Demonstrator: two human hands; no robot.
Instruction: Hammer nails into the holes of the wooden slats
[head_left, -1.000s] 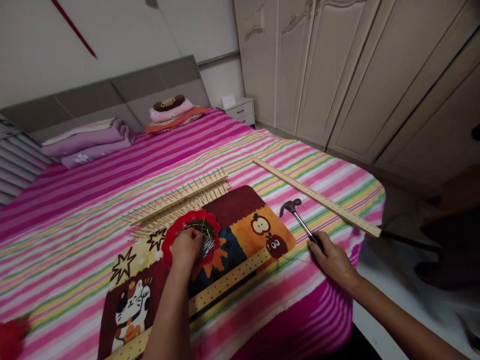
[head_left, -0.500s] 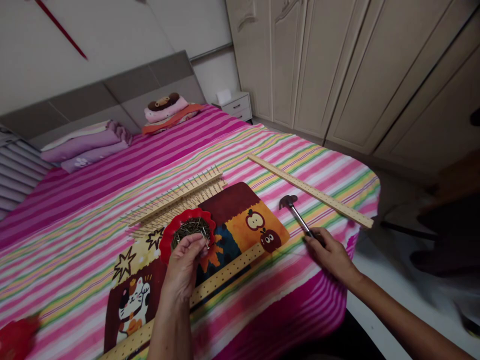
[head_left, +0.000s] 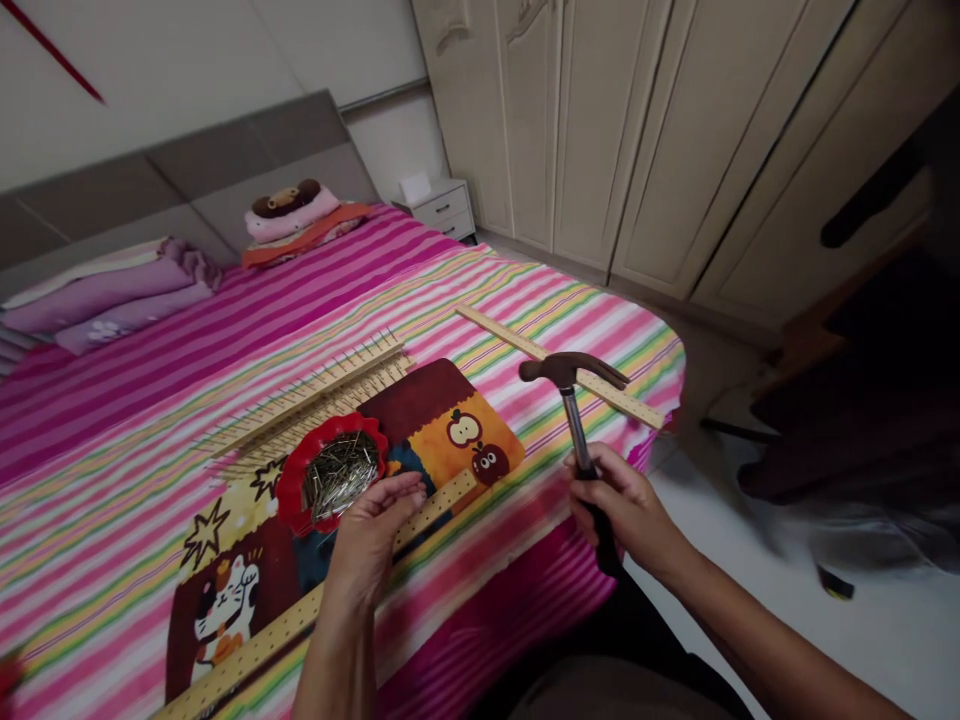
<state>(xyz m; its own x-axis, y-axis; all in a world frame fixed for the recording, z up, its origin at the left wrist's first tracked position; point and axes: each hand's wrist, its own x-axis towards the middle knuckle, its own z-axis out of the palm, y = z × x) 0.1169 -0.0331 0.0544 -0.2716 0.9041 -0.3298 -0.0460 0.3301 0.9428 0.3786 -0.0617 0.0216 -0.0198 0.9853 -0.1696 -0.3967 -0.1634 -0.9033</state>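
Note:
My right hand (head_left: 626,505) grips the dark handle of a claw hammer (head_left: 574,410), held upright above the bed's near edge with its head at the top. The fingers of my left hand (head_left: 375,530) are pinched together over a strip of wood with rows of holes (head_left: 439,505). A nail seems to be between them, mostly hidden by the fingertips. Beside that hand stands a red scalloped bowl (head_left: 288,495) full of loose nails (head_left: 341,475). Bowl and strip lie on a patterned mat (head_left: 409,395) with a cat and apples.
Behind the bowl lie wooden strips (head_left: 315,395) bristling with upright nails. Another holed strip (head_left: 499,330) lies farther right on the striped bedspread (head_left: 135,480). Folded bedding (head_left: 124,290) sits by the headboard. Wardrobe doors (head_left: 600,120) and dark furniture (head_left: 832,400) stand to the right.
My right hand has raised the hammer from low over the bedspread to upright. My left hand has moved from over the nail bowl to the holed strip. The view has turned right.

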